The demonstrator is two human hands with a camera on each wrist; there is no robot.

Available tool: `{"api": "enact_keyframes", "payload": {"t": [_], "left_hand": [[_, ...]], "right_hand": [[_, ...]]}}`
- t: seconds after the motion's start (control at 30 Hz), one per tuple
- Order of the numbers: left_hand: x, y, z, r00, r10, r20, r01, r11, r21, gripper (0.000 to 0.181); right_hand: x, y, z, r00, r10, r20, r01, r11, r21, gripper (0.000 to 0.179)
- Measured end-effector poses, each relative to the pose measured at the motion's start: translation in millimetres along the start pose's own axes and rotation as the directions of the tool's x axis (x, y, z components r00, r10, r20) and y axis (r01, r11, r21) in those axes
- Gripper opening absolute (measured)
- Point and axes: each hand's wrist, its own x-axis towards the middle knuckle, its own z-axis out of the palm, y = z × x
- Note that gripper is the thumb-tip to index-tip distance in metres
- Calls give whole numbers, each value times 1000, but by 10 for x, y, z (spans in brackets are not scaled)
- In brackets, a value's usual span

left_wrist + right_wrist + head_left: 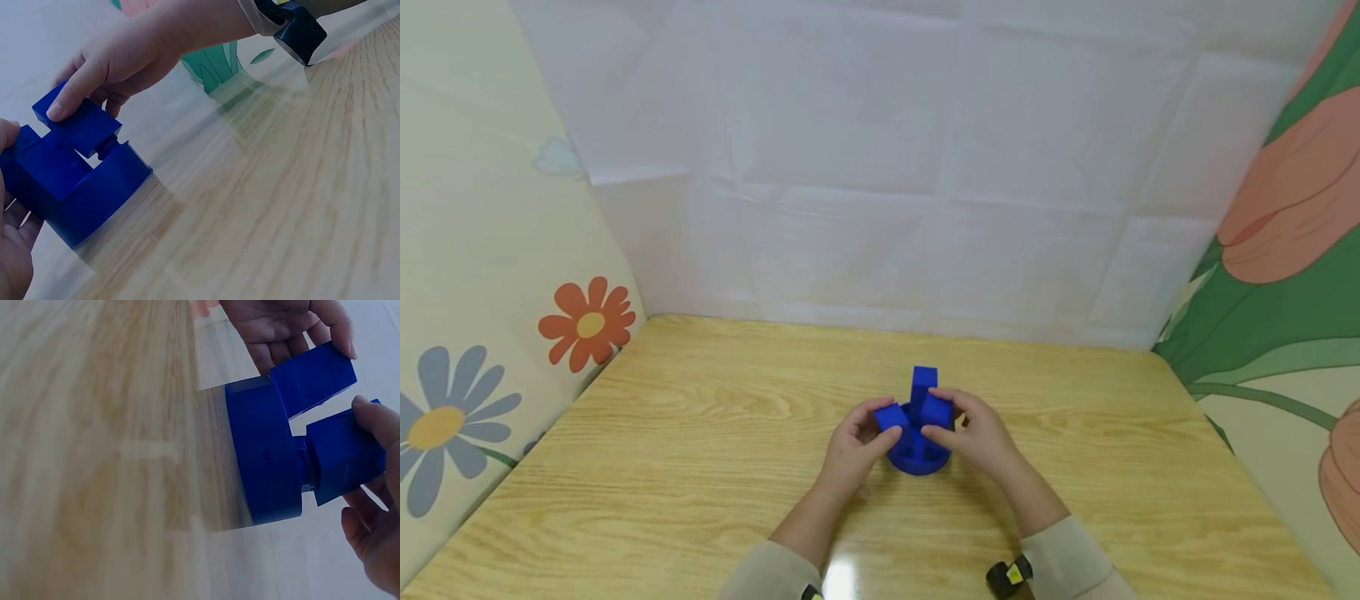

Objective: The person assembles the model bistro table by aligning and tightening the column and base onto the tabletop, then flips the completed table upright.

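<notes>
A round blue base (919, 467) with a low rim stands on the table. My left hand (850, 452) holds the left blue block (892, 422) between thumb and fingers; the block's lower end sits inside the rim. With thumb and fingers, my right hand (987, 437) pinches the right blue block (937, 409). In the right wrist view this right block (344, 450) stands out above the base (265, 456), with a narrower blue piece showing between them. Behind both, a third blue block (924, 381) rises upright, untouched. The base's inside is partly hidden by the blocks and fingers.
The wood-grain table (715, 400) stretches out on both sides. A white sheet (887, 183) hangs along its back edge. Flower-printed panels flank it at left (467, 250) and right (1300, 350). A black wrist device (1009, 575) is by the right sleeve.
</notes>
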Motion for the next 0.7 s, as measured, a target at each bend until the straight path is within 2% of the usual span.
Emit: {"api": "enact_keyframes", "payload": {"t": [0.2,0.4,0.7], "left_hand": [[-12,12,8,1000,0,-12,0,1000,5,38],[-22,20,5,1000,3,-20,-3,1000,23,38],[-68,185,44,1000,2,-11,-1,999,37,37]], "right_hand": [[-6,7,-1,1000,-16,6,16,999,-37,49],[-47,-10,-45,998,-36,46,35,999,15,36],[2,12,-75,996,-24,90,16,996,85,43]]}}
